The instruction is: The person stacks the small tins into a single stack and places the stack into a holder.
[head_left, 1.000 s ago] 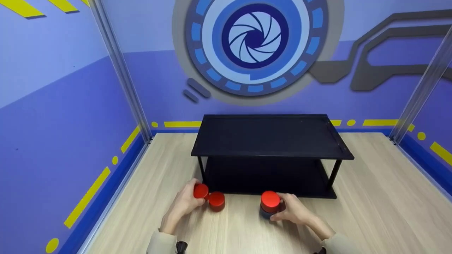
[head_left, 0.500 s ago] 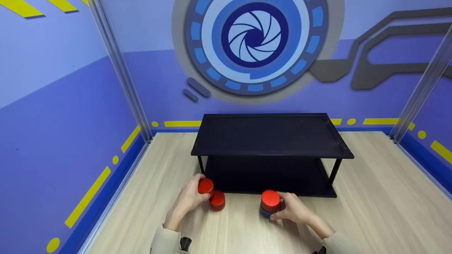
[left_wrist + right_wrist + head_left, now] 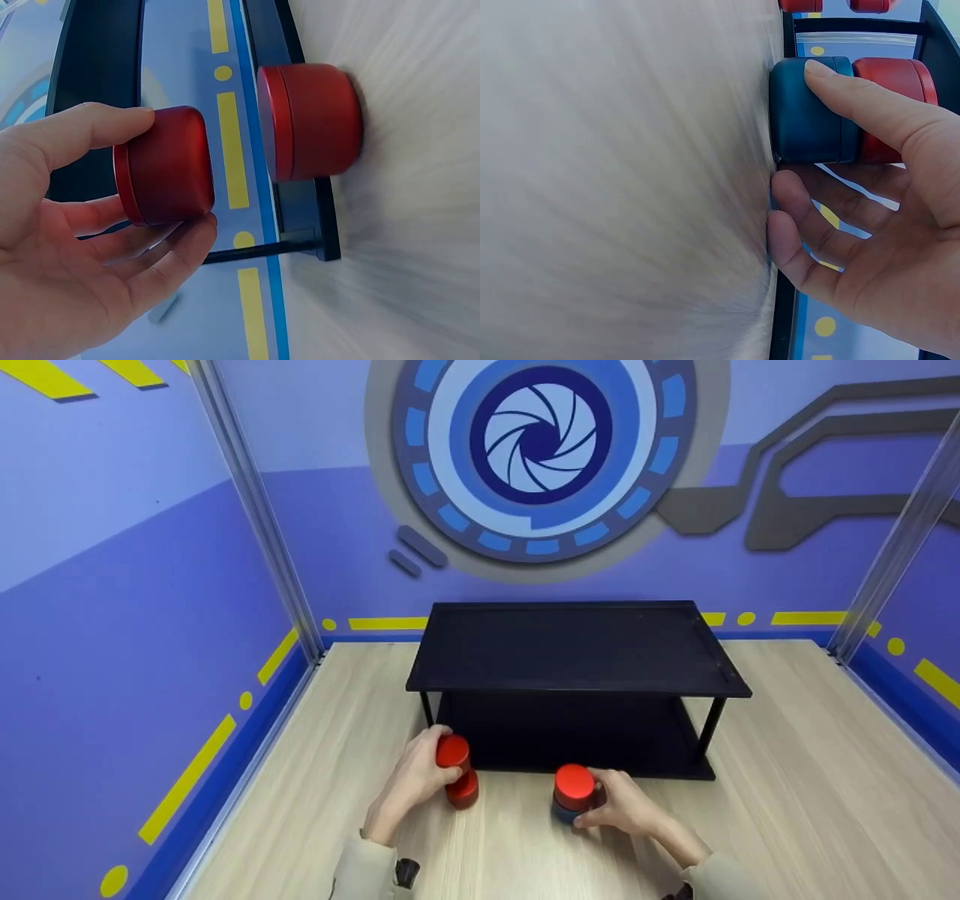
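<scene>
My left hand [image 3: 417, 769] grips a small round red lidded tin [image 3: 169, 169] between thumb and fingers. It hangs above a second red tin [image 3: 322, 120] standing on the table, with a gap between the two in the left wrist view. Further right, a red tin [image 3: 574, 784] sits stacked on a blue tin [image 3: 806, 112] that stands on the table. My right hand [image 3: 627, 805] holds this stack low down, its thumb lying on the blue tin near the seam of its lid. The far sides of these tins are hidden.
A black two-tier rack [image 3: 577, 649] stands just behind the tins, its lower shelf [image 3: 570, 731] close to both hands. Blue printed wall panels [image 3: 337, 532] enclose the wooden table [image 3: 795, 750] at the back and sides.
My left hand has carried its red tin right and up, from beside the standing red tin to over it. The right hand and its stack have stayed in place.
</scene>
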Motion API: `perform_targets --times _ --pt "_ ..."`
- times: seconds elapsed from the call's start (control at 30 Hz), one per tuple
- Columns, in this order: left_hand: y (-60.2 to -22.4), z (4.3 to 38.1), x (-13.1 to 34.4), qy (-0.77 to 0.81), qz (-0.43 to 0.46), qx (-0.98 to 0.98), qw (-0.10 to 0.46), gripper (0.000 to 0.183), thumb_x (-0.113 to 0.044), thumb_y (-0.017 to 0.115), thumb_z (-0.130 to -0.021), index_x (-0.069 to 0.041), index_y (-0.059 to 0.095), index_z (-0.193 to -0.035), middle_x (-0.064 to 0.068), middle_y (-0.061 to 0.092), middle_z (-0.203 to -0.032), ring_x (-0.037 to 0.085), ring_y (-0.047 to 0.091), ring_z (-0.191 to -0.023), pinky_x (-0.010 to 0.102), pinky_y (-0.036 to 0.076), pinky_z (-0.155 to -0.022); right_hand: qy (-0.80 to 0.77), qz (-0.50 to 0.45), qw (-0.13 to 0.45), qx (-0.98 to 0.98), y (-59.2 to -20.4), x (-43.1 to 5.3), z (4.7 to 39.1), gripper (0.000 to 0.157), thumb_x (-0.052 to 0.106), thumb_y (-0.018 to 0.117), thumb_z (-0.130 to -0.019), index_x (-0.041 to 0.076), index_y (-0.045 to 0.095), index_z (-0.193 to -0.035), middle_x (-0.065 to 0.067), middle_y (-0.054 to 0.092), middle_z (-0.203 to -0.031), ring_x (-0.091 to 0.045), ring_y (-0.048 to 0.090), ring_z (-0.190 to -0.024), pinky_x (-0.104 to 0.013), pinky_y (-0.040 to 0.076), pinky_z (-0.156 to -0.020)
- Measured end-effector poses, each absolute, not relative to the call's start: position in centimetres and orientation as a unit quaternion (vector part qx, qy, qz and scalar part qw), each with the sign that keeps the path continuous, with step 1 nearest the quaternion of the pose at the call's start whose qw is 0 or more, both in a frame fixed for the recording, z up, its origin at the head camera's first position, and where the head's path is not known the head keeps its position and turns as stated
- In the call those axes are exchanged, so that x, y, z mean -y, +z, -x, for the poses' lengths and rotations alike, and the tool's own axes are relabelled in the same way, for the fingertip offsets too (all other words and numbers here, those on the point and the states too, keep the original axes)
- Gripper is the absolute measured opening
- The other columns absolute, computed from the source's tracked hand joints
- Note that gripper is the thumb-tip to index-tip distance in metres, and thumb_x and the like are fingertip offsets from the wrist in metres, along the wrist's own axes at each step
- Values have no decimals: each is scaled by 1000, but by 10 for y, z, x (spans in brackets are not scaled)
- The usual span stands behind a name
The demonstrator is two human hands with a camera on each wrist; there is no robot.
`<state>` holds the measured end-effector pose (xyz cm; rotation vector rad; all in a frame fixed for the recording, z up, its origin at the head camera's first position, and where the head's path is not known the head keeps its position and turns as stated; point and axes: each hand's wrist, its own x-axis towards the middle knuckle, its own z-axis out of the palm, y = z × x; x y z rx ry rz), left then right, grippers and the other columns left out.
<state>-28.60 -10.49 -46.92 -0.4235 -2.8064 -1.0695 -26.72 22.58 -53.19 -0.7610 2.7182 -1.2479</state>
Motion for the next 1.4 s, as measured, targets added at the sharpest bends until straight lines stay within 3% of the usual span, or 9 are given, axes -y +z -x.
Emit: perform_targets --times 0.37,0.67,1.0,1.4 --pt "-468 286 91 -358 159 918 58 56 -9 77 -73 -2 55 -124 16 62 -112 30 60 -97 44 52 -78 -390 243 18 -888 -533 -226 266 58 20 87 -65 3 63 -115 -5 72 -103 -7 65 -89 -24 50 -81" --pt "-465 286 82 -365 175 913 50 54 -12 75 -73 -3 55 -123 16 61 -112 31 58 -99 44 52 -78 -402 255 20 -879 -533 -227 267 52 19 86 -67 5 63 -111 -6 72 -100 1 59 -79 -21 49 -72" --pt "-464 287 68 -361 198 909 58 54 -11 76 -73 -3 56 -122 15 62 -111 28 61 -95 42 53 -76 -412 252 26 -875 -533 -226 266 55 18 86 -67 2 62 -113 -10 72 -104 -10 68 -88 -21 52 -78" --pt "-459 286 53 -364 200 909 34 56 -14 75 -75 -7 55 -126 13 61 -116 30 56 -104 44 50 -82 -410 251 22 -877 -533 -226 267 54 18 86 -67 3 62 -112 -8 72 -102 -4 65 -84 -21 51 -75"
